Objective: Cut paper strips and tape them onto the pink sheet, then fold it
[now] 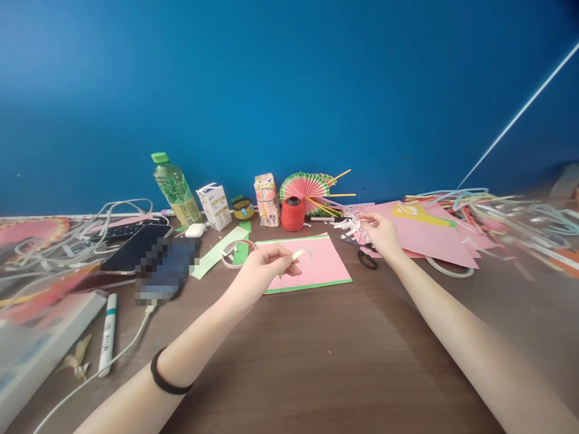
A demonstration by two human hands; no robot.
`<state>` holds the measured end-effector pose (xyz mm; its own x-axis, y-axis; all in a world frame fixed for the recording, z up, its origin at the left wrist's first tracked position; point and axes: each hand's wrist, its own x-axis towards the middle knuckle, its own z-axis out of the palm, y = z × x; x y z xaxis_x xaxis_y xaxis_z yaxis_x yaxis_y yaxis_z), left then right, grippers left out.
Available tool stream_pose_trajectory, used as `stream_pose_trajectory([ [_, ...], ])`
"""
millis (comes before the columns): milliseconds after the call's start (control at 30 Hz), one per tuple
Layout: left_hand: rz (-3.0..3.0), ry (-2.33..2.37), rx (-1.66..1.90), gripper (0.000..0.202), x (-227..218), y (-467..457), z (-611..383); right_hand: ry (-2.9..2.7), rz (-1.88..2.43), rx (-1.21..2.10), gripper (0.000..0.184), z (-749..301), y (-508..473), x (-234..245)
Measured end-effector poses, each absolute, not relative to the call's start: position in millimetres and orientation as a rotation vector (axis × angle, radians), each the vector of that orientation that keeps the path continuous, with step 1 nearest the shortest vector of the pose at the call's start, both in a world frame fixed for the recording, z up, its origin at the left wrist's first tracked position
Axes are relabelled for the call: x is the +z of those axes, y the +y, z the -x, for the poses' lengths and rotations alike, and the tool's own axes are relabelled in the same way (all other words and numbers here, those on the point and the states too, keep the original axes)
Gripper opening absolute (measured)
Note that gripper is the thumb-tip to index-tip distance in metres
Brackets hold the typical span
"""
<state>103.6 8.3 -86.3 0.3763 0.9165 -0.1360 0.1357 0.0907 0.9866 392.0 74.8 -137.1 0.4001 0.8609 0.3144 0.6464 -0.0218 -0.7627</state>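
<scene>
My left hand (275, 263) pinches a thin, pale, curling strip (302, 253) between thumb and fingers. Beneath it lies a pink sheet (316, 265) with green borders along its near and far edges. My right hand (379, 232) reaches to a heap of white paper scraps (350, 226), its fingertips closed against the heap; what they hold is too small to tell. Black-handled scissors (366, 258) lie just below that hand. Left of the pink sheet, a roll of tape (235, 253) rests near green paper strips (217, 252).
A green-capped bottle (176, 190), two small cartons, a red thread spool (293, 214) and a pleated paper fan (307, 185) line the blue wall. Phones, cables and a white marker (107, 334) lie left. Pink sheets (429, 238) and coloured strips lie right.
</scene>
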Motion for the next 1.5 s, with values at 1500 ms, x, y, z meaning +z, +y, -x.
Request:
stream_pose_trajectory([
  [1500, -1.773, 1.065, 0.786, 0.024, -75, -3, -103, -2.004, 0.940, 0.686, 0.019, -284, -9, -70],
])
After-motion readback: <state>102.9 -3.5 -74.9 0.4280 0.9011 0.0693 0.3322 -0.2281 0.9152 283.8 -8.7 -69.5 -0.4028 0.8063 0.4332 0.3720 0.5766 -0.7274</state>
